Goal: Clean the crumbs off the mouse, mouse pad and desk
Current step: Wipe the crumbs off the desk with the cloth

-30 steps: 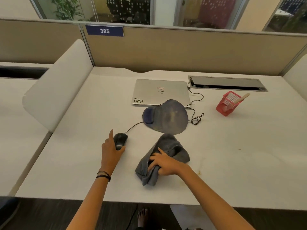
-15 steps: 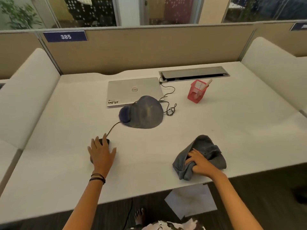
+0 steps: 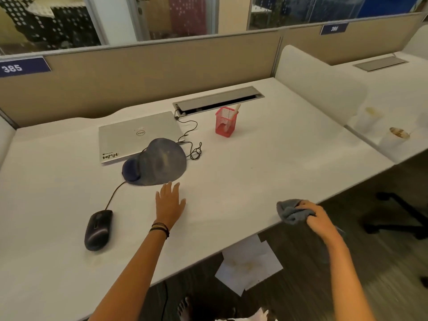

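Observation:
A black corded mouse (image 3: 97,229) lies on the white desk (image 3: 266,172) at the front left. Behind it sits a blue-grey mouse pad (image 3: 157,162) with a dark wrist rest, overlapping a closed silver laptop (image 3: 136,135). My left hand (image 3: 169,202) rests flat on the desk with fingers spread, just in front of the pad and apart from the mouse. My right hand (image 3: 317,217) grips a bunched grey cloth (image 3: 290,212) at the desk's front right edge, partly past the edge.
A red mesh pen cup (image 3: 225,122) stands behind the pad, near a metal cable hatch (image 3: 217,100). The mouse cord loops beside the laptop. White paper sheets (image 3: 249,264) lie on the floor under the desk edge. Plastic cups stand on the neighbouring desk at right.
My right hand dragged the cloth rightward across the desk to its front right edge. My left hand left the mouse and now lies flat near the mouse pad.

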`<state>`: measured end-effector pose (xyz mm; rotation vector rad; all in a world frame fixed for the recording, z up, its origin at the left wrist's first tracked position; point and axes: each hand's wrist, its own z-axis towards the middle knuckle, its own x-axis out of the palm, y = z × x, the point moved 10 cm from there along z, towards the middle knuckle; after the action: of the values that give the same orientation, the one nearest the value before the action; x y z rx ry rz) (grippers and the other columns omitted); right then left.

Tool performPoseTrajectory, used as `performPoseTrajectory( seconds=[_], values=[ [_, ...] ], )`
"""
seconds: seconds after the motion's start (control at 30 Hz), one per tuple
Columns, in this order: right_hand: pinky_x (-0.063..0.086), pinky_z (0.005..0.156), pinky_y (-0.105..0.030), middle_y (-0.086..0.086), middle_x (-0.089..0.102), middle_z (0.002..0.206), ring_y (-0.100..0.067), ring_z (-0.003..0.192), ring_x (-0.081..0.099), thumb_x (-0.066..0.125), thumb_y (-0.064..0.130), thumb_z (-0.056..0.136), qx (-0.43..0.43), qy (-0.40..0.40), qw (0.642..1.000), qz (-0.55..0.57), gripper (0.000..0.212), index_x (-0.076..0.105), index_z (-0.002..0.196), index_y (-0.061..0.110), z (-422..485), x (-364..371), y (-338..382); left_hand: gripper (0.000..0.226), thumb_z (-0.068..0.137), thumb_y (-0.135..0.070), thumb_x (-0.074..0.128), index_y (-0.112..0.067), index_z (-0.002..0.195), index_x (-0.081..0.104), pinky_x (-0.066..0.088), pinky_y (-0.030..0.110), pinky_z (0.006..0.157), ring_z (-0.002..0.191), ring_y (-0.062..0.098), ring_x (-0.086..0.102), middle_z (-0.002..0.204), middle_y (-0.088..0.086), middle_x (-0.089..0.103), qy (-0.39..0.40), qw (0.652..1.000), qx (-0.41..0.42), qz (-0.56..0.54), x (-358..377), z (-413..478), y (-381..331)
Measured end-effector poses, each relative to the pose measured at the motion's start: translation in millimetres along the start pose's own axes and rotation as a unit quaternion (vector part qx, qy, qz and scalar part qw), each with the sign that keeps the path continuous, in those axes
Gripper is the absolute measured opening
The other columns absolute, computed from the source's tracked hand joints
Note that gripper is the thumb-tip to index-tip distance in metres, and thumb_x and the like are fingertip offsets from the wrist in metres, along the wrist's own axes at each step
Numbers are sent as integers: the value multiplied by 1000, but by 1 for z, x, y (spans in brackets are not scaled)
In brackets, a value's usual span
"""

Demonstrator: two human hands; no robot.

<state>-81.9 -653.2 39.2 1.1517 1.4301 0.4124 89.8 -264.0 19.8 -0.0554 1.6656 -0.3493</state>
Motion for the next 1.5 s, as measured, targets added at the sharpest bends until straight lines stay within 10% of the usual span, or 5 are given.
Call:
performPoseTrajectory(
  seconds=[0.53, 0.83, 1.5],
  values=[
    [40, 102, -38, -24, 54, 127, -37, 120, 50, 43, 2, 94, 151, -318, 906, 234, 35, 51, 127, 0, 51, -78, -33, 60, 95, -28, 52, -9, 146, 26, 25, 43, 116, 143, 32, 23, 157, 16, 16, 51, 999, 14, 13, -1, 54, 19],
    [26, 113, -53, -24, 45, 139, -41, 130, 39, 36, 16, 97, 204, -234, 947, 88, 42, 42, 137, 5, 121, -44, -27, 61, 99, -40, 39, -13, 150, 20, 22, 42, 116, 142, 26, 26, 158, 9, 15, 129, 988, 31, 85, 12, 71, 34],
    [43, 101, -38, -11, 62, 123, -28, 114, 56, 48, -7, 83, -110, 106, 981, -122, 41, 62, 118, 8, 135, 121, 96, 41, 100, -32, 29, -13, 132, 46, 37, 45, 103, 123, 30, 47, 141, 8, 42, 125, 991, -38, 21, -5, 74, 26]
  ],
)
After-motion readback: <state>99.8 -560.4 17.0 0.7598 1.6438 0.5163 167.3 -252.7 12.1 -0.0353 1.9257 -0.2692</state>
